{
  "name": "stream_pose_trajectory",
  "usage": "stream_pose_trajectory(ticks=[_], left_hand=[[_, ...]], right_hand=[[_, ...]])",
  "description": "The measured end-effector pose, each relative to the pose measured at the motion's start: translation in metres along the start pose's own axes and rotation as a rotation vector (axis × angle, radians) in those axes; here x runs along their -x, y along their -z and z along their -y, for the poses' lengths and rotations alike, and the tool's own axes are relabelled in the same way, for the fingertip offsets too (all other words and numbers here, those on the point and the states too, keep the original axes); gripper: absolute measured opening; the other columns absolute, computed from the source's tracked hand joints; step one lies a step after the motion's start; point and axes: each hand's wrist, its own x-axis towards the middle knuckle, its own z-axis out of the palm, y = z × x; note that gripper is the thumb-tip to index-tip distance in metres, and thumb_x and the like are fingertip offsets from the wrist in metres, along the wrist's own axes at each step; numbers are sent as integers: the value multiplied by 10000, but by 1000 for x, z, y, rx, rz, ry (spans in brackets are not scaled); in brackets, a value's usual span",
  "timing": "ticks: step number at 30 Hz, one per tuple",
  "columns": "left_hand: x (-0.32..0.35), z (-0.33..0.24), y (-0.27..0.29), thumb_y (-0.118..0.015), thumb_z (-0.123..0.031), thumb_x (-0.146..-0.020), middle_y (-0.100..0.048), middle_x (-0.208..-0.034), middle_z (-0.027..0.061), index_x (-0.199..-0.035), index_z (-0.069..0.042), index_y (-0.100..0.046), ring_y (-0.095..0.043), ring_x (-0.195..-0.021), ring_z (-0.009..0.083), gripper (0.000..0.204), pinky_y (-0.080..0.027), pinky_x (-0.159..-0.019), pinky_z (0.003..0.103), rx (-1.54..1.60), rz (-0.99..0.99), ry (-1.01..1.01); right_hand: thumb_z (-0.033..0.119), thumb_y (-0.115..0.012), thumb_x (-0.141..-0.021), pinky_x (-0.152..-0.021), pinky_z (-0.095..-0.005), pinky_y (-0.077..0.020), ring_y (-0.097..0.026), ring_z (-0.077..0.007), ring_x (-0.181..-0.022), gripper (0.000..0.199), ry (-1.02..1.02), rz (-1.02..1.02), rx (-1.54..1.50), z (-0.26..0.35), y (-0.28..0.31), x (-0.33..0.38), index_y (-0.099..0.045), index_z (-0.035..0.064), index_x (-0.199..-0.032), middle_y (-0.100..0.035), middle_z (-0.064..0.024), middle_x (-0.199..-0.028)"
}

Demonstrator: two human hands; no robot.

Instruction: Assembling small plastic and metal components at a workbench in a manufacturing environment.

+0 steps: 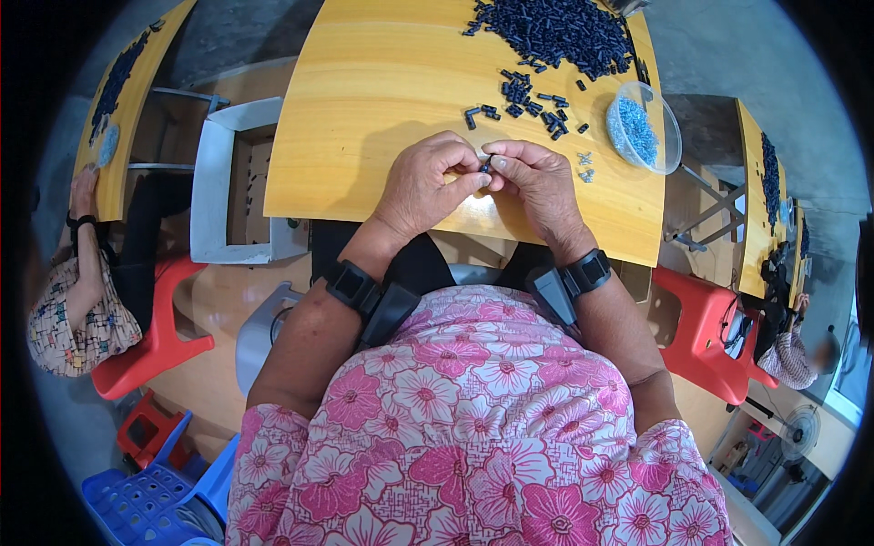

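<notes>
My left hand (426, 185) and my right hand (539, 189) meet over the near part of the yellow table. Between their fingertips both pinch a small black plastic part (485, 167), mostly covered by the fingers. Just beyond them lies a loose group of short black cylindrical parts (517, 91). A much larger heap of the same black parts (551, 35) spreads at the far edge. To the right of my right hand rest several tiny clear pieces (585, 175). Beside those, a clear round bowl (672, 136) holds many small pale-blue translucent pieces (637, 127).
The yellow table (355, 82) ends just before my lap. On the floor to the left stands an open white box (208, 196). Red stools (164, 341) and a blue plastic chair (146, 505) are around me. Other people work at side tables, one at left (86, 309).
</notes>
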Motion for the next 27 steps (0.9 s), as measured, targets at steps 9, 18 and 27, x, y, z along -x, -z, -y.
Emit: stream_pose_trajectory(ticks=[9, 18, 27], left_hand=[[1, 1, 0, -719, -72, -804, -631, -823, 93, -824, 4, -612, -652, -754, 205, 133, -524, -702, 299, -14, -8, -12], [3, 3, -1, -714, -69, -806, -622, -814, 94, -823, 8, -604, -646, -747, 203, 136, -517, -686, 298, -2, -33, -20], [2, 5, -4, -710, -41, -796, -629, -827, 94, -818, 13, -607, -644, -728, 194, 119, -520, -673, 298, 15, -51, 9]], right_hand=[[-18, -612, -915, -709, -245, -533, -638, -111, -731, 161, 119, 33, 281, 1, 5, -4, -696, -72, -1041, -703, -79, -842], [0, -611, -920, -700, -240, -531, -639, -110, -720, 160, 171, 59, 330, 2, 1, -3, -703, -70, -1031, -707, -79, -842], [1, -610, -934, -708, -249, -537, -641, -118, -725, 160, 152, -14, 190, -16, 0, -4, -687, -84, -1045, -694, -76, -824]])
